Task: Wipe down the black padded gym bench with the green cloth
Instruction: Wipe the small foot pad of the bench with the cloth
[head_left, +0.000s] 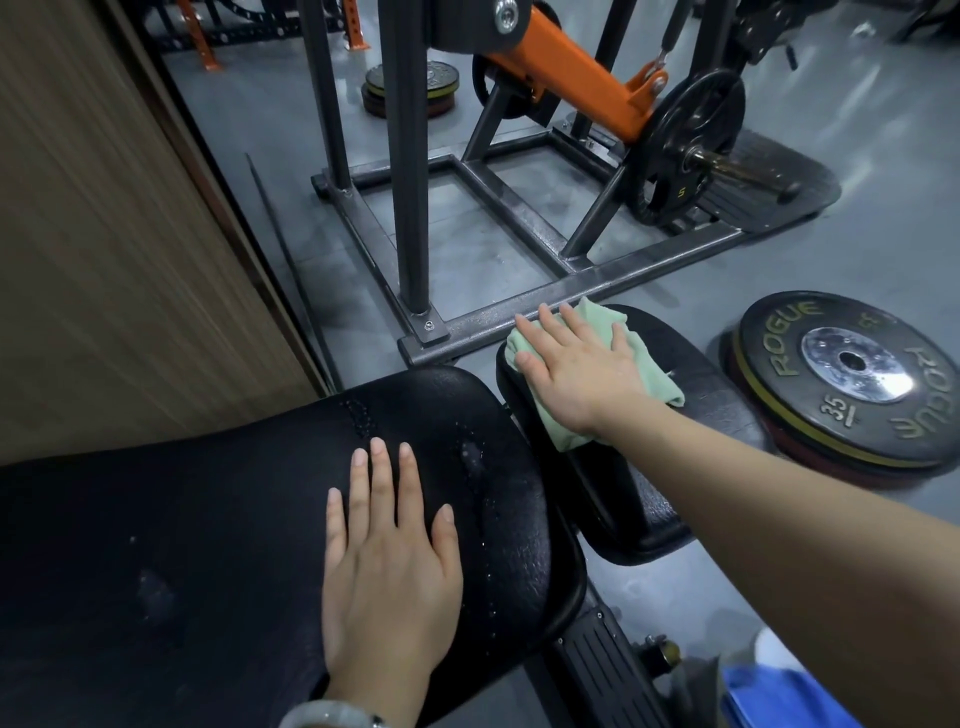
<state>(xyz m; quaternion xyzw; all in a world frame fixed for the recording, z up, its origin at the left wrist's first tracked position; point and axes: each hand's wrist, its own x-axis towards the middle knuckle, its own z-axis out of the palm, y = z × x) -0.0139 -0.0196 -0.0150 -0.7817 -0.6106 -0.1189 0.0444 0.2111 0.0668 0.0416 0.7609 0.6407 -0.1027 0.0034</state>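
On the small seat pad (691, 364), the right hand (576, 369) presses the green cloth (657, 387) flat; the left hand (389, 561) (fingers spread) braces the droplet-beaded backrest (208, 519), where a wet slip seems possible.

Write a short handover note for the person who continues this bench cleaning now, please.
Right hand: flat, pressing the green cloth on the smaller seat pad.
Left hand: flat, empty, resting on the large back pad.
Done: cannot tell how much of the seat pad is wiped.
Left: the back pad shows droplets near its end; wipe these, then the rest.
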